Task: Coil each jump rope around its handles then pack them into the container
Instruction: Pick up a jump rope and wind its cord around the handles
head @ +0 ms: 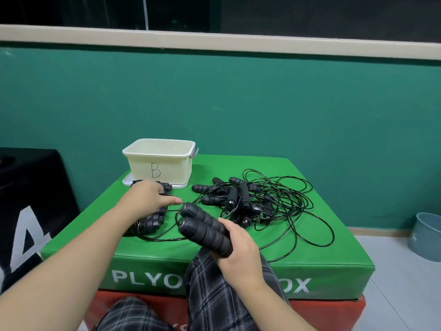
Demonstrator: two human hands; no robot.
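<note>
From the head camera, the right hand [238,249] is wrapped around two black foam handles [205,229] held side by side, their capped ends pointing far and left. The hand sits over the person's plaid-trousered knee [214,295], at the near edge of the green padded box [322,254]. The left hand [149,195] reaches out over the box top; its thumb and fingers pinch the thin black cord [176,212] just beside the capped ends of the held handles, and the cord loops around those ends.

Under and just beyond the left hand lie two bundles of handles [152,219], partly hidden by the hand and forearm, so how they are wound cannot be told. To the right, in the middle of the box top, a heap of more black handles [235,194] lies tangled with loose cord [298,206] that spreads in wide loops toward the right and near edges.

The cream container [160,163], marked with a letter B, stands at the far left of the box top, on its flat lid [127,181]. What it holds cannot be seen from here.

The green box rests on a red box [334,314]. A black box with white markings [31,211] stands to the left, a grey-blue bin [427,235] on the floor at far right, and a green wall [238,103] behind.
</note>
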